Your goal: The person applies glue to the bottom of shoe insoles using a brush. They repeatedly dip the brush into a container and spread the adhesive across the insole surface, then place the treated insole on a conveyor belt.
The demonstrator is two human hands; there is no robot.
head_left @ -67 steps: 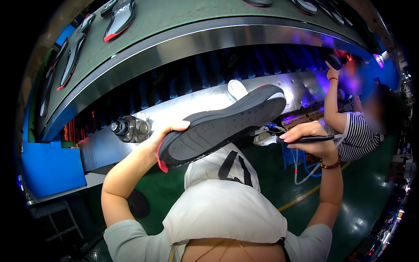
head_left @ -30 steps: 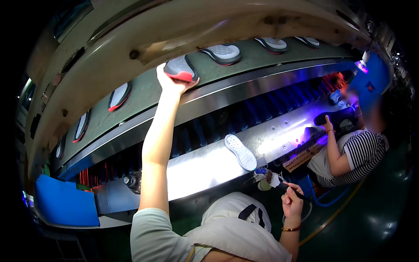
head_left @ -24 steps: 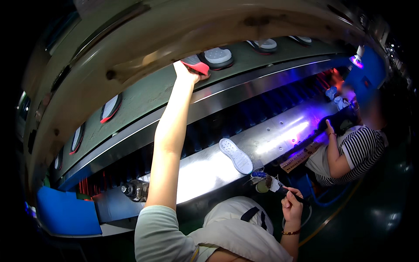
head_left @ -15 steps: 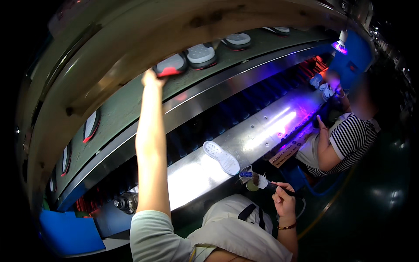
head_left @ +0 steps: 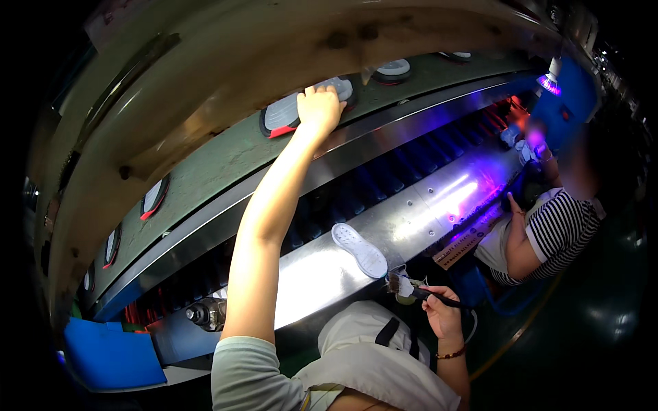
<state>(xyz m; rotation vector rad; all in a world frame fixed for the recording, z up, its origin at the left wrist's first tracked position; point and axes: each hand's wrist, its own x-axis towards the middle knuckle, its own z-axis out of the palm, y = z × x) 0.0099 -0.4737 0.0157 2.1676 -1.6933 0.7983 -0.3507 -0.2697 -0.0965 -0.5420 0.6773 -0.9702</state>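
My left arm stretches up to the green conveyor belt (head_left: 226, 154). My left hand (head_left: 321, 109) is closed over a grey-and-black shoe sole (head_left: 340, 86) there, its fingers curled on the top and edge. Beside it lies another shoe sole (head_left: 279, 116), grey with a red and black rim. My right hand (head_left: 442, 312), low on the right, grips the black handle of a brush (head_left: 439, 296); its dark bristles point left, with something white around their base. A white shoe sole (head_left: 360, 251) rests on the metal ledge (head_left: 308, 291), just up and left of the bristles.
More soles (head_left: 155, 196) lie along the belt under a beige hood (head_left: 205, 82). A metal fitting (head_left: 205, 314) stands at the ledge's left, near a blue panel (head_left: 113, 356). At right sits a co-worker in a striped shirt (head_left: 565, 226), near a cardboard box (head_left: 473, 240) and a purple lamp (head_left: 550, 79).
My left hand has moved right along the belt, from the red-rimmed sole to the grey one beside it. The brush in my right hand has shifted slightly; a blue tip near its bristles no longer shows.
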